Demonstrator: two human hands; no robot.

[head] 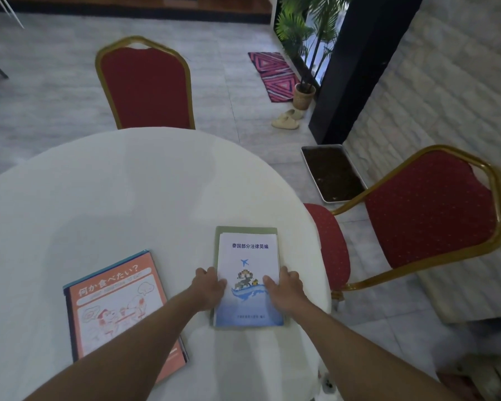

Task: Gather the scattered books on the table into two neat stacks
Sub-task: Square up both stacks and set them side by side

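Observation:
Two book stacks lie on the round white table (pixel 113 198). The right stack has a white-and-blue booklet (pixel 248 256) with a plane picture on top of a larger green book (pixel 245 229). My left hand (pixel 207 287) presses on the booklet's left edge and my right hand (pixel 285 286) on its right edge, fingers spread over the cover. To the left lies an orange book (pixel 119 308) with Japanese title, tilted, on top of darker and blue books; my left forearm crosses its lower corner.
A red chair with gold frame (pixel 145 85) stands behind the table, another red chair (pixel 428 209) at the right. On the floor are a tray of soil (pixel 333 172), sandals (pixel 287 118), a potted plant (pixel 304 95) and a pink mat (pixel 272 73).

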